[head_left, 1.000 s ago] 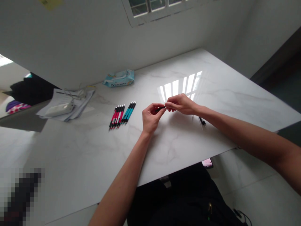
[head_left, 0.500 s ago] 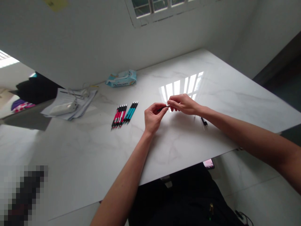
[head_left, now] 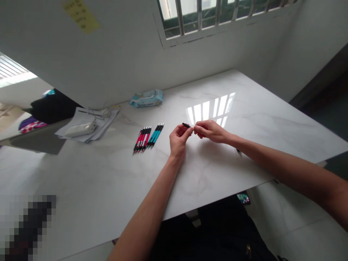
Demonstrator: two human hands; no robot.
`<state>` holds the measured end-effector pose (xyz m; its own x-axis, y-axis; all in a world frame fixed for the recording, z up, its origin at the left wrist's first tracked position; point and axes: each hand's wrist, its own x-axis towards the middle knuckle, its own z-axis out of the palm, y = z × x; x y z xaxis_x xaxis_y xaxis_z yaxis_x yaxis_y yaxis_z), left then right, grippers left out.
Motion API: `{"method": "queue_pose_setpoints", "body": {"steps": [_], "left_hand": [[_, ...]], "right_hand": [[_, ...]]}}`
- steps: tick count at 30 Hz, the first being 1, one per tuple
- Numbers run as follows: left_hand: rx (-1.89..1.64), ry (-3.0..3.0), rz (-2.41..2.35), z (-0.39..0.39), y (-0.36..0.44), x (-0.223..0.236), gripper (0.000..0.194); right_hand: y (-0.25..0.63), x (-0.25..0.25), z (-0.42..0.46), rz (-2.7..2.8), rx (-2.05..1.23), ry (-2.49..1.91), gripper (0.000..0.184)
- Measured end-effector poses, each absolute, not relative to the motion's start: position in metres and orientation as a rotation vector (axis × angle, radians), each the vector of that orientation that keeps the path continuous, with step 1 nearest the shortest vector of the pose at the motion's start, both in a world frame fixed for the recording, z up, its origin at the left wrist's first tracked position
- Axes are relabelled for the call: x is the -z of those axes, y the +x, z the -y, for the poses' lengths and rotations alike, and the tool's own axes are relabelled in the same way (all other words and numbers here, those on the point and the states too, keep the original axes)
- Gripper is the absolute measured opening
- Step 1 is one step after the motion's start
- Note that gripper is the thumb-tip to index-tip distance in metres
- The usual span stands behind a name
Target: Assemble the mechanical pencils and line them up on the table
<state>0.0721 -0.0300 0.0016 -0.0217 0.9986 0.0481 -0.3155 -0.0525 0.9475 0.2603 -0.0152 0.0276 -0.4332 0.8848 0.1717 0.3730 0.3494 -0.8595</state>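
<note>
My left hand is closed in a pinch around a short black pen part, whose dark end sticks up past the fingers. Right beside it, my right hand has its fingertips pressed together at the other end of that piece; whatever they grip is hidden. To the left lies a row of red-and-black pens, and alongside them several blue-and-black pens, all with silver tips pointing away from me. Small dark and clear parts show partly behind my right forearm.
A light blue wipes pack rests against the wall. Papers with a white device and cables lie at the left. The white marbled table ends close to my lap, where a phone shows below its edge.
The view has tilted up, so more of the window and the yellow note shows. The black part now stands out above my left fingers. Both hands stay close together.
</note>
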Motion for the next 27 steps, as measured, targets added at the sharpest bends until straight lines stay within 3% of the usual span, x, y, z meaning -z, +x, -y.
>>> {"method": "queue_pose_setpoints", "body": {"steps": [5,10,14,17,23,27], "left_hand": [[-1.375,0.875,-0.922,0.03,0.069,-0.008,0.042],[-1.297,0.839,-0.938,0.03,0.071,-0.005,0.044],[-1.262,0.88,-0.944,0.03,0.075,-0.002,0.042],[-1.236,0.908,-0.949,0.032,0.076,-0.003,0.039],[-1.183,0.978,-0.947,0.035,0.075,-0.008,0.031],[-1.088,1.064,-0.916,0.037,0.077,-0.008,0.032]], "right_hand": [[0.308,-0.053,0.01,2.245,-0.759,-1.193,0.036],[0.381,-0.069,0.037,2.285,-0.609,-1.372,0.058],[0.407,-0.06,0.071,2.43,-0.753,-1.448,0.091],[0.409,-0.046,0.084,2.463,-0.861,-1.442,0.105],[0.413,-0.029,0.082,2.386,-0.851,-1.465,0.093],[0.401,-0.036,0.076,2.258,-0.654,-1.379,0.086]]}}
